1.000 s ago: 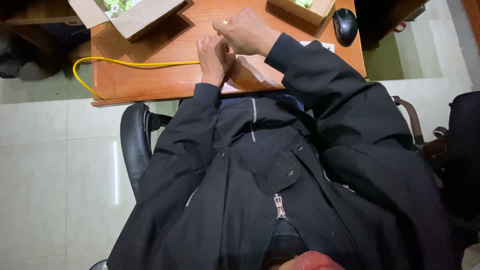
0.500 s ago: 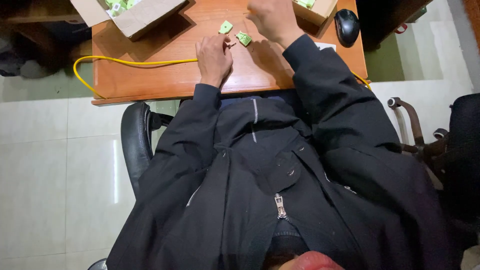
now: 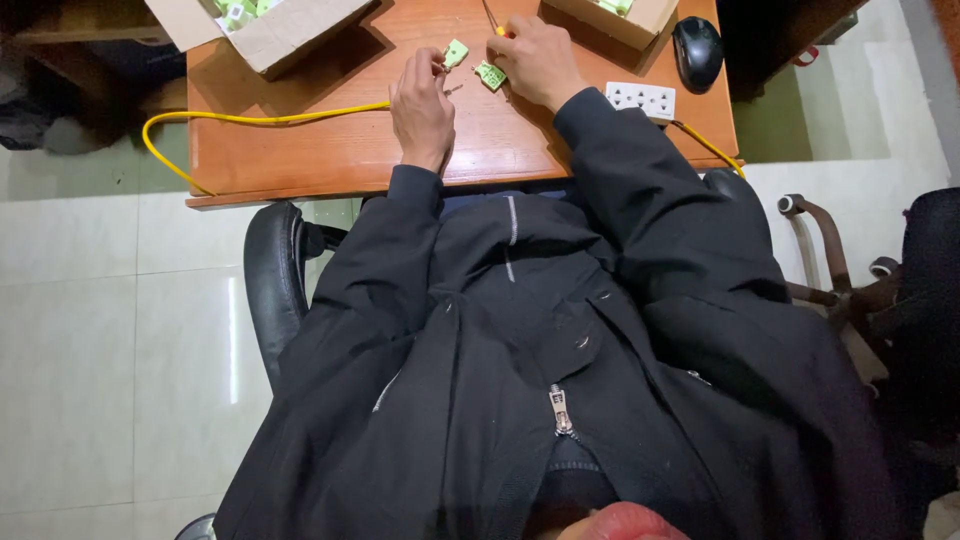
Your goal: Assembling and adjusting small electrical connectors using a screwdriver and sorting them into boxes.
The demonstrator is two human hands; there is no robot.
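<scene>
My left hand rests on the wooden desk with its fingers closed on the end of a yellow cable. Its fingertips lie next to a small green connector piece. A second green connector piece lies just left of my right hand. That hand grips a thin screwdriver with a yellow-orange handle, shaft pointing away from me. Both arms wear black jacket sleeves.
An open cardboard box with green parts stands at the back left, another box at the back right. A black mouse and a white socket strip lie to the right. I sit in a black chair over tiled floor.
My right hand left the left hand, reached toward the back right box, then came back to the middle holding the screwdriver. Two green pieces now lie uncovered on the desk.
</scene>
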